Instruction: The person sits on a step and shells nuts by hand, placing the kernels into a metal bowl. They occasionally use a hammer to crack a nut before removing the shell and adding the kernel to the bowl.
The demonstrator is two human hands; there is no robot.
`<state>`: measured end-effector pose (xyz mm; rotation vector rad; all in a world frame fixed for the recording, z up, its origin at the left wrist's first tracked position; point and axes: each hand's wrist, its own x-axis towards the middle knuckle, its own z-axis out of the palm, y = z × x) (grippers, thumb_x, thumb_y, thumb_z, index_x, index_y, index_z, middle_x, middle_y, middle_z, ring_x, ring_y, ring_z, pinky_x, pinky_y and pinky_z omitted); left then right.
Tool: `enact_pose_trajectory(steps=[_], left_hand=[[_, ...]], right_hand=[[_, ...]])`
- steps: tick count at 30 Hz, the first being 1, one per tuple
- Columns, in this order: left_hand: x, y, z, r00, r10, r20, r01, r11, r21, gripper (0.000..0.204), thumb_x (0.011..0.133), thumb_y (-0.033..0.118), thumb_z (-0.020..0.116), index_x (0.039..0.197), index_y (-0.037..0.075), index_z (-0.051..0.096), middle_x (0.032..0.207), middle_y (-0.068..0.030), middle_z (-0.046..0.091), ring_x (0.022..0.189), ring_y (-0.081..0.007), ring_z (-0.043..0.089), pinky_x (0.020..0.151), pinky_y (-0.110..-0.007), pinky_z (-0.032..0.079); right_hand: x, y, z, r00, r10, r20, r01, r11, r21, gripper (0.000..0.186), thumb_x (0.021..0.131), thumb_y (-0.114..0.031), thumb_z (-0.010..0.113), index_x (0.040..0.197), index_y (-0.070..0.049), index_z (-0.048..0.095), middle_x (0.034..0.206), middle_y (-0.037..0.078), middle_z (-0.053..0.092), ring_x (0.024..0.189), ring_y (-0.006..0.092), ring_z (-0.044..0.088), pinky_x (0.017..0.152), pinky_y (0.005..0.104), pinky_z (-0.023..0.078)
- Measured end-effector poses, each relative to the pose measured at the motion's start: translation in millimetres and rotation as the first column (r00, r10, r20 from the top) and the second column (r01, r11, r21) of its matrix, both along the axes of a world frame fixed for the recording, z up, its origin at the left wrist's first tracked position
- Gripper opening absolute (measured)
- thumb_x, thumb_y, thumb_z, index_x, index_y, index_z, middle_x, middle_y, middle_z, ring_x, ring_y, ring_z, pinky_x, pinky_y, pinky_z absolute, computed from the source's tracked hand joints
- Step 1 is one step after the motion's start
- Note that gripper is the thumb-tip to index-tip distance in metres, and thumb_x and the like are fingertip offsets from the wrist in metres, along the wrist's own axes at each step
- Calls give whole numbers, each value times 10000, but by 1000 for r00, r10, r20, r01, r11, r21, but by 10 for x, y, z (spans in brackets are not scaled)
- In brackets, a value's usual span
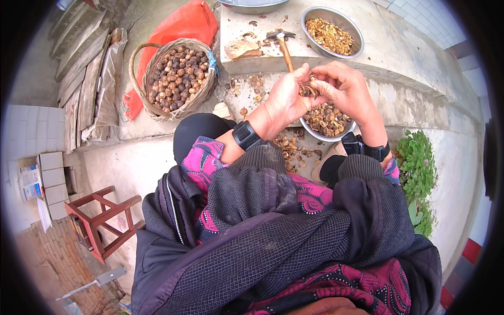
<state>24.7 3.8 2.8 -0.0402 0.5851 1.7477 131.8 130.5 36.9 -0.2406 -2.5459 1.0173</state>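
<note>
Right grip [344, 84] pinches walnut bits [308, 91] cradled in my left grip [287, 95]; likely shelling, next wanting kernel bowl [357, 43] by ledge's [380, 55] edge.

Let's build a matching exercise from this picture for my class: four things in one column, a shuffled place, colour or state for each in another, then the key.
Things
1. Basket
2. Hammer
3. Sack
4. Cracked nut pieces

Descriptions
A. Between the left hand and right hand
B. Orange-red
C. Holding whole nuts
D. Wooden-handled, on the concrete ledge

Pairs: 1-C, 2-D, 3-B, 4-A
</note>
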Motion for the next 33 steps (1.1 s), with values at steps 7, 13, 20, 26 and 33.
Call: enact_pose_trajectory(steps=[7,13,20,26,33], left_hand=[[-7,-41,67,998,28,53,-29,999,19,297,1070,213,308,1154,-19,475,1142,-135,568,1111,-309,585,996,-619,493],[-19,-15,52,999,27,25,-27,1000,2,271,1051,180,346,1122,-42,484,1139,-149,543,1122,-337,577,1004,-634,485],[-103,-17,4,994,18,105,-34,988,153,430,1060,262,324,1215,-100,495,1211,-233,566,1160,-358,560,1035,-544,464],[-117,-15,-62,994,71,79,-84,982,167,554,1062,367,329,1276,-114,503,1246,-244,570,1165,-337,562,1015,-468,466],[-197,-64,-115,987,-18,158,-41,932,359,629,1055,443,326,1305,-112,486,1247,-220,578,1133,-305,579,965,-417,488]], right_hand=[[5,115,-104,1000,2,28,4,974,-225,208,905,-134,682,1059,4,709,945,100,718,841,161,675,747,290,530],[37,109,-128,1000,-25,10,27,943,-332,192,911,-80,671,1083,-4,709,975,88,718,866,139,669,765,270,530],[44,-80,86,994,-1,-113,-7,997,-74,224,856,-32,708,1081,-33,711,957,76,697,766,119,669,680,269,535],[-26,-198,108,980,73,-186,-25,969,247,206,795,-19,730,995,-15,682,985,117,689,793,225,678,678,319,549],[-54,-245,99,982,-37,-186,52,996,78,176,817,-5,700,993,-20,693,951,111,703,797,207,679,687,298,542]])
